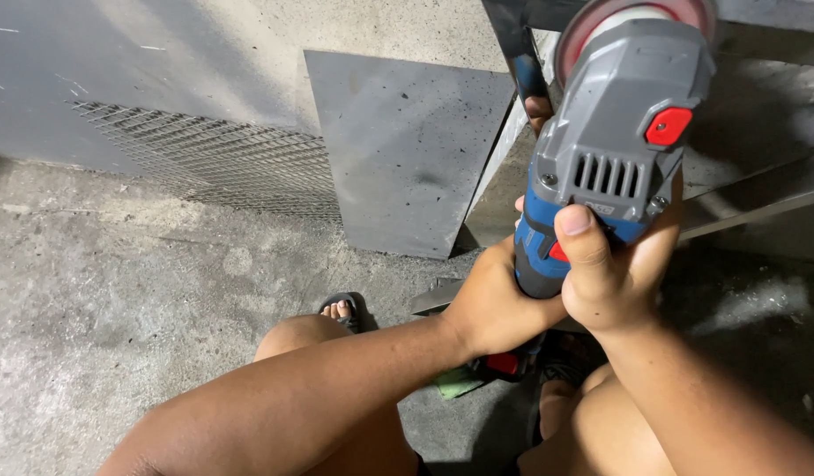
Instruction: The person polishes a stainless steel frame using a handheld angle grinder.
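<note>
I hold a grey and blue angle grinder [614, 141] with a red button, its disc [601, 22] pointing away from me at the top right. My right hand [614, 273] grips the blue body from the right, thumb laid along it. My left hand [495, 304] wraps the handle from the left and below. The disc sits close to a dark metal bar [517, 53] of a frame; whether they touch is unclear.
A grey metal plate [407, 159] leans against the concrete wall, with expanded wire mesh [213, 163] to its left. Metal frame bars [759, 198] run at the right. My knees and a sandalled foot [343, 310] are over the concrete floor.
</note>
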